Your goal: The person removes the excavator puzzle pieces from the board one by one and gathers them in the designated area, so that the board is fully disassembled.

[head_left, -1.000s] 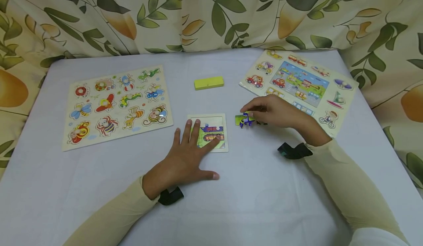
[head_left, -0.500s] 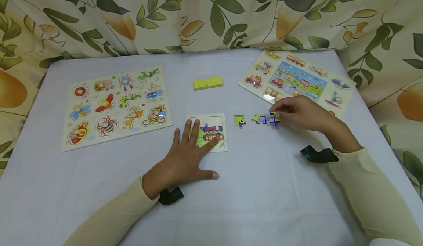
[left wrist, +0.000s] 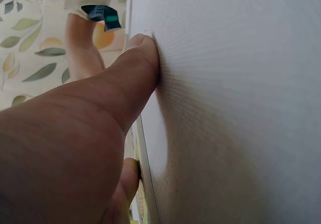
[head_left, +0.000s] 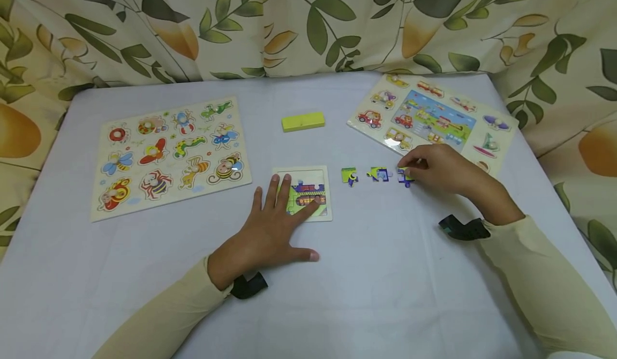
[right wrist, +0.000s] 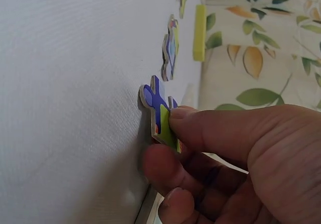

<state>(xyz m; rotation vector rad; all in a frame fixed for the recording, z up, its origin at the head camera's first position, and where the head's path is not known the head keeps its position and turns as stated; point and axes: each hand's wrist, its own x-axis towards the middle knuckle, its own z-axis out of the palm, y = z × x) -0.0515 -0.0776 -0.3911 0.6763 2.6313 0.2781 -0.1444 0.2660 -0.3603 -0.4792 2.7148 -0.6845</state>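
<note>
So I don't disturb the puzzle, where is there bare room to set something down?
A wide stretch of bare cloth lies between the sleeves, on the near side of the puzzle frame. Smaller gaps: insect board to yellow block, and yellow block to vehicle board. It's crowded right of the frame, where the right hand pinches one of three puzzle pieces.

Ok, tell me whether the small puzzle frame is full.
Not full: bare backing shows along the top of the small puzzle frame, and three puzzle pieces are outside it, one pinched by the right hand.
</note>
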